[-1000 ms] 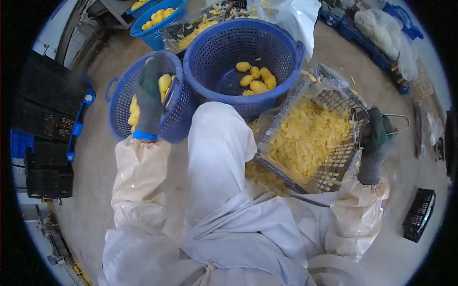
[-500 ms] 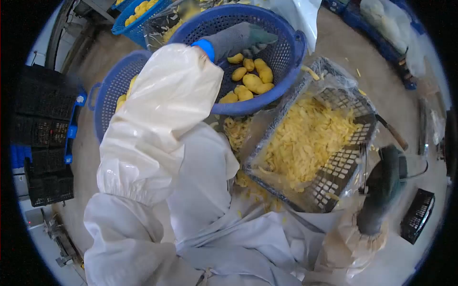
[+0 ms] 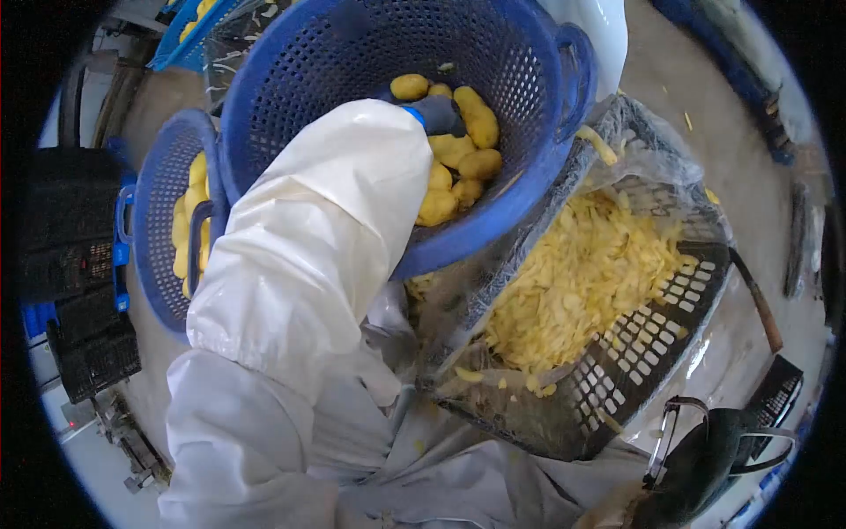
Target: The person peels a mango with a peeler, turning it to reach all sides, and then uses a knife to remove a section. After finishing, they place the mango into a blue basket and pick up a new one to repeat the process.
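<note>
My left hand (image 3: 440, 115), in a grey-green glove with a blue cuff, reaches down into a large blue perforated basket (image 3: 300, 88). It is right among several yellow potatoes (image 3: 478, 119) at the bottom, and its fingers are hidden behind the sleeve and the potatoes. Low at the right, my right hand (image 3: 705, 467) in a dark green glove is closed around a metal peeler (image 3: 671, 432), whose wire frame shows on both sides of the glove. Beside the basket, a black plastic-lined crate (image 3: 630, 375) holds a heap of yellow potato peelings (image 3: 573, 291).
A second blue basket (image 3: 157, 207) with yellow potatoes stands at the left. Another light-blue basket (image 3: 189, 48) is at the top left. Stacked black crates (image 3: 84, 256) line the left side. A dark stick-like handle (image 3: 760, 304) juts out beside the peelings crate.
My left hand has lowered into the potatoes in the basket. My right hand has moved down with the peeler. The view has shifted, so the basket and crate appear larger.
</note>
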Demonstrator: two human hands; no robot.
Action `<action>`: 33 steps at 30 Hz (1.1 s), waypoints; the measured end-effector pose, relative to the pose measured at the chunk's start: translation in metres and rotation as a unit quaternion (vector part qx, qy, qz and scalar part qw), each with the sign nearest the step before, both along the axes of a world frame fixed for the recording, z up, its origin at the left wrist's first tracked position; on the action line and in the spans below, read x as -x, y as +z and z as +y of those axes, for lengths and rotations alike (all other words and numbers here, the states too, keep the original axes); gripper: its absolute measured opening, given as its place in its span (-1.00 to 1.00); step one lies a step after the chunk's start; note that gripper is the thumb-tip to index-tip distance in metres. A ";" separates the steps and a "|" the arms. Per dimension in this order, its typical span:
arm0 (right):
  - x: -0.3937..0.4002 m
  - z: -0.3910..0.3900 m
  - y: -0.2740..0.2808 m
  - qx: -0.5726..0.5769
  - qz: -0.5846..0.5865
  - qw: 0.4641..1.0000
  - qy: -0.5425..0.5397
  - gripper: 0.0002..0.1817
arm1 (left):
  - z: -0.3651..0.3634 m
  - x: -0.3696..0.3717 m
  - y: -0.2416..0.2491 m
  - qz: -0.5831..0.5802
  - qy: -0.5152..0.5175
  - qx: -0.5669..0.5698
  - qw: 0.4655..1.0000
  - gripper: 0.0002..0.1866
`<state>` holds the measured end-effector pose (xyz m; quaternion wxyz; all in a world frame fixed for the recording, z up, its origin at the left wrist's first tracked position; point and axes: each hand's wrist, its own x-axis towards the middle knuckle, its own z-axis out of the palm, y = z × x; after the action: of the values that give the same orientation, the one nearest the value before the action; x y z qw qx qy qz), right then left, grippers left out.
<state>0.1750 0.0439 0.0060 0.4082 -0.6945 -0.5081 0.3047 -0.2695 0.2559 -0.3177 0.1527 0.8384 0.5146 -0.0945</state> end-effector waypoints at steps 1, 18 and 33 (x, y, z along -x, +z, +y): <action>0.000 0.001 -0.001 0.007 0.001 1.000 -0.004 -0.81 | -0.005 -0.002 -0.010 0.016 -0.008 -0.001 1.000 -0.68; 0.004 0.014 -0.019 0.049 0.015 0.997 -0.049 -0.83 | -0.023 -0.018 -0.048 0.081 -0.021 -0.001 0.996 -0.58; 0.006 0.009 -0.011 0.051 0.029 0.996 -0.073 -0.85 | -0.020 -0.022 -0.031 0.101 -0.001 -0.022 0.995 -0.49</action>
<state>0.1694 0.0527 -0.0053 0.4076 -0.7406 -0.4279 0.3198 -0.2472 0.2355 -0.3490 0.0816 0.8284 0.5281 -0.1678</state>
